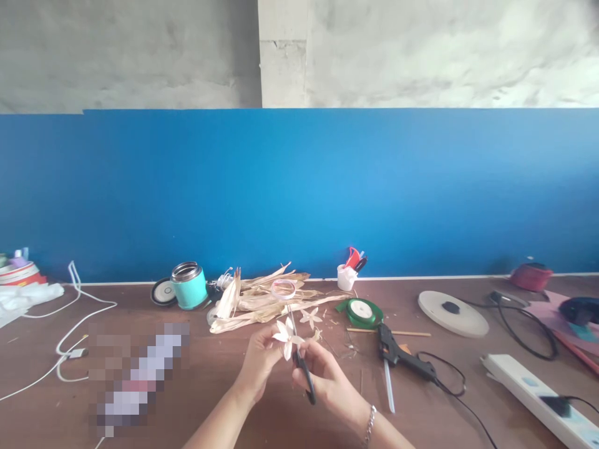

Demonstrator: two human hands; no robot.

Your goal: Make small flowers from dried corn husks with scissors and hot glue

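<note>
Between the fingers of my left hand (262, 358) is a pale flower with pointed petals (286, 337), made of what looks like dried husk. My right hand (327, 377) grips black-handled scissors (306, 377), their blades pointing up and away beside the petals. Whether the blades touch a petal I cannot tell. Just beyond my hands a second pale flower (310, 317) lies on the table. Behind it spreads a heap of dried corn husks (262, 305), with a roll of clear tape (283, 289) on top.
A green ribbon roll (361, 310), a black glue gun (405, 355) with its cord and a thin wooden stick (416, 333) lie to the right. Farther right are a round white lid (452, 315) and a power strip (528, 380). A turquoise container (191, 292) and white cable (58, 349) are left.
</note>
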